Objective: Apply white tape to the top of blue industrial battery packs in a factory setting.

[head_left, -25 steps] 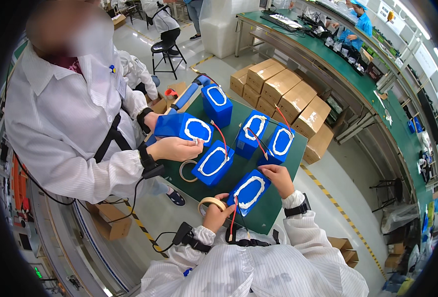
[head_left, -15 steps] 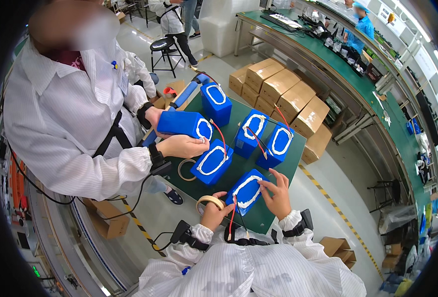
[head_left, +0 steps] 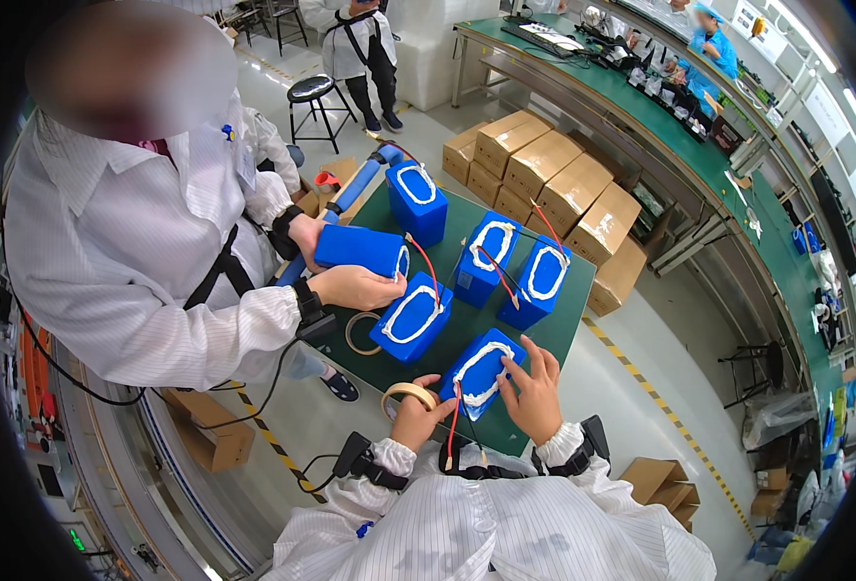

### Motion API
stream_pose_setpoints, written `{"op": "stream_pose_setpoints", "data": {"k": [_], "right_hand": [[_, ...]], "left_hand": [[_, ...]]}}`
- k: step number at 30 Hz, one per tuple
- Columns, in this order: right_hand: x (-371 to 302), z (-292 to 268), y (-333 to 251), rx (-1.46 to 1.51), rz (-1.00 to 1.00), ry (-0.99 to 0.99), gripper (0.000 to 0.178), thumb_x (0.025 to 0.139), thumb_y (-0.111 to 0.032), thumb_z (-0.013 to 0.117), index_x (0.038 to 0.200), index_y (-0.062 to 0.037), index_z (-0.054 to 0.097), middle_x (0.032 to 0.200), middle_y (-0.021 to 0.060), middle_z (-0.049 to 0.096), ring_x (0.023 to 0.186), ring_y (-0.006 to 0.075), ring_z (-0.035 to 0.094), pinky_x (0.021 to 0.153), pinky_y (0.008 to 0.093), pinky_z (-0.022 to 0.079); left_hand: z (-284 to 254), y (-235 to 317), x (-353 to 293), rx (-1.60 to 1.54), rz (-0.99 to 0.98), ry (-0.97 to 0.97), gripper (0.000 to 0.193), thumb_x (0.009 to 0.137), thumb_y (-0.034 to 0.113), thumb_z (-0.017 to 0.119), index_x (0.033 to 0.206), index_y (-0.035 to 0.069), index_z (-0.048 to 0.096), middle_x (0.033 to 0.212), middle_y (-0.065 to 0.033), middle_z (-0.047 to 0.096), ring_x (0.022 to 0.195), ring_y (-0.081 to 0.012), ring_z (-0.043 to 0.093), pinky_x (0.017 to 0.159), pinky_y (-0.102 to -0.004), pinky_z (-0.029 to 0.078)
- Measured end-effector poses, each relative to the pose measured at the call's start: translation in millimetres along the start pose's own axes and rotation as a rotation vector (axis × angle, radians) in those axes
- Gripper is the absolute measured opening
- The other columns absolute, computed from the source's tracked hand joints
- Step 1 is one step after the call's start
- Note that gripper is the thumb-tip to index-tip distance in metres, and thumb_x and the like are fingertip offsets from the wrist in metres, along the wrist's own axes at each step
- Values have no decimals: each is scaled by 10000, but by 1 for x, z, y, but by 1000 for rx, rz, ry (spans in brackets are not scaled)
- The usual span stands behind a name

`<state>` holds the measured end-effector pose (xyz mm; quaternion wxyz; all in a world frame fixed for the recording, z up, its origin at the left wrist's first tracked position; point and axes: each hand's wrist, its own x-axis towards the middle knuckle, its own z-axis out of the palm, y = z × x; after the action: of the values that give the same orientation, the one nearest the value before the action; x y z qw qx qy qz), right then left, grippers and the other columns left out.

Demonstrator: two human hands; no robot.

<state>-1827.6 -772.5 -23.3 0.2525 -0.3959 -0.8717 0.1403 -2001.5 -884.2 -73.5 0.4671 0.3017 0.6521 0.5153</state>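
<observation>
The left hand (head_left: 416, 418) was curled around a roll of tan tape (head_left: 408, 393), fingers closed on its ring at the near edge of the green counter (head_left: 563, 320), while the right hand (head_left: 534, 392) lay spread, fingertips pressed flat on the near blue pack (head_left: 481, 370) with its white band and red wire (head_left: 454, 421). That pack sat at the front of the counter, right between the 2 hands. To my eye the work here was taping it, and doing it well meant holding the pack steady with those spread fingers, keeping the red wire out from under the strip, and laying the tape flat without creases. Beyond it stood 4 more blue packs, 1 (head_left: 411, 318) just ahead, a spare tape ring (head_left: 358, 332) beside it. Across the counter a co-worker in a white coat gripped another pack (head_left: 362, 250).
</observation>
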Motion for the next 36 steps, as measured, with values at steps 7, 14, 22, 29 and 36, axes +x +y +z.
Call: {"op": "stream_pose_setpoints", "data": {"k": [7,14,22,29,36], "right_hand": [[1,-2,-2,82,15,-47,265,781,-179,660,1025,-74,660,1365,180,398,1169,378,399,985,467,304],[5,7,-5,-47,31,-3,267,783,-223,667,1030,-119,665,1397,178,358,1190,373,378,990,467,287],[9,3,-5,-67,16,13,239,786,-257,662,995,-142,674,1403,171,352,1186,368,380,980,465,285],[9,1,-6,-38,32,-35,259,783,-270,669,1017,-161,682,1418,183,331,1203,382,364,1008,462,256],[9,0,-5,-54,23,-43,269,777,-282,675,1017,-161,681,1428,175,322,1200,369,370,1001,450,262]], "left_hand": [[-1,-4,0,-32,-14,8,565,741,175,763,1183,-29,476,722,-19,532,633,-110,567,584,-228,459],[0,2,0,-10,-10,2,565,738,178,765,1177,-34,478,720,-17,529,637,-109,564,596,-228,459],[-1,-7,1,4,5,12,588,726,192,774,1176,-39,474,725,-20,537,644,-109,566,594,-232,464],[-1,-5,1,-28,-26,11,576,733,166,769,1181,-33,467,737,-25,537,628,-114,571,578,-230,473],[0,-11,2,-48,-37,7,580,734,162,770,1183,-34,458,733,-20,525,629,-110,564,579,-232,473]]}}
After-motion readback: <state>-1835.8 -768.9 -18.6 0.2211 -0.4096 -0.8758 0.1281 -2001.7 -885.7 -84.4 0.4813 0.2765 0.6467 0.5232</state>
